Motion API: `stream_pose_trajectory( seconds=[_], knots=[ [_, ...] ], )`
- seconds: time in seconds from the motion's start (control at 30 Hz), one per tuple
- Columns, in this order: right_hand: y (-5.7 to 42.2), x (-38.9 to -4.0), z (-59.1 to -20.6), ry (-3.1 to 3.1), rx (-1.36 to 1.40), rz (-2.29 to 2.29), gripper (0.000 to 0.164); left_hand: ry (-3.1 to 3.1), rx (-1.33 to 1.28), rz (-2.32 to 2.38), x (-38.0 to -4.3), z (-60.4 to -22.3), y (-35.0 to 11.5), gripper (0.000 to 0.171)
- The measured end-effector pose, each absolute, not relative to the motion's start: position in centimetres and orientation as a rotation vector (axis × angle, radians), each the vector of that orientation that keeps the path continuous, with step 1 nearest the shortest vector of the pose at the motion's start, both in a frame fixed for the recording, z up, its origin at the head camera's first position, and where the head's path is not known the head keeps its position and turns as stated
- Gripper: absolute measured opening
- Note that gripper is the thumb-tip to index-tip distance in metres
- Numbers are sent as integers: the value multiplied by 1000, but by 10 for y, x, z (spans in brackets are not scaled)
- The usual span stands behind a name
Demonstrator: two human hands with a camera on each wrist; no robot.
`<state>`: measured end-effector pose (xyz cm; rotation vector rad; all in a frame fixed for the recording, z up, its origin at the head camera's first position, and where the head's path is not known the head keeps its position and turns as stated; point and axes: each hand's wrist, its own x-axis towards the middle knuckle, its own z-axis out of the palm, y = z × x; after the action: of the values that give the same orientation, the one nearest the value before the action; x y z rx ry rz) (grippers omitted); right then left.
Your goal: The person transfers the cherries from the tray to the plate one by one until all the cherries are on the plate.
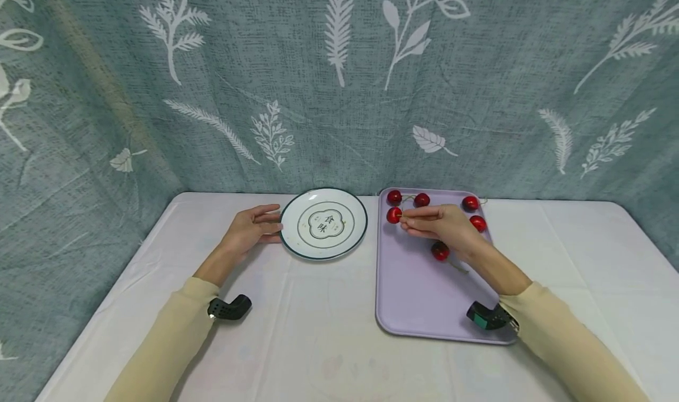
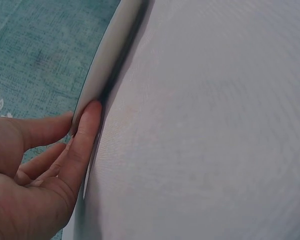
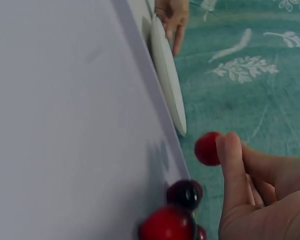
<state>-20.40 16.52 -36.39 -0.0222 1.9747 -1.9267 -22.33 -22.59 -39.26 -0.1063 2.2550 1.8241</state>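
Note:
At its left rim, a white plate (image 1: pixel 292 237) with a dark edge and printed characters is pinched between the thumb and fingers of my left hand (image 1: pixel 253 228). The left wrist view shows the thumb on the upper side of the rim and a fingertip below it. My right hand (image 1: pixel 445 225) is over the purple tray (image 1: pixel 414 296), its fingertips pinching a red cherry (image 1: pixel 394 215) by the stem side. In the right wrist view the held cherry (image 3: pixel 207 149) hangs apart from the tray surface. Below the right palm lies a dark red cherry (image 1: pixel 439 250) with its stem.
Several other cherries lie on the tray: one cherry (image 1: pixel 394 197) at the back left corner, another cherry (image 1: pixel 421 200) beside it, and two at the right edge, including a cherry (image 1: pixel 470 203). A white cloth (image 1: pixel 318 319) covers the table. Behind hangs a patterned green curtain (image 1: pixel 345 137).

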Motion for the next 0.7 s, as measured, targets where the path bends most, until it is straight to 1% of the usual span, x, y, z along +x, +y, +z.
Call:
stream_pose_trajectory(
  seconds=[0.2, 0.4, 0.7],
  knots=[
    [146, -207, -363, 1969, -9, -2028, 34, 2223, -104, 1864, -223, -393, -226, 58],
    [127, -209, -365, 1963, 25, -2073, 33, 2248, -86, 1854, -222, -394, -226, 57],
    [84, -222, -368, 2075, 18, -1996, 27, 2266, -70, 1835, -224, -398, -228, 53]
  ],
)
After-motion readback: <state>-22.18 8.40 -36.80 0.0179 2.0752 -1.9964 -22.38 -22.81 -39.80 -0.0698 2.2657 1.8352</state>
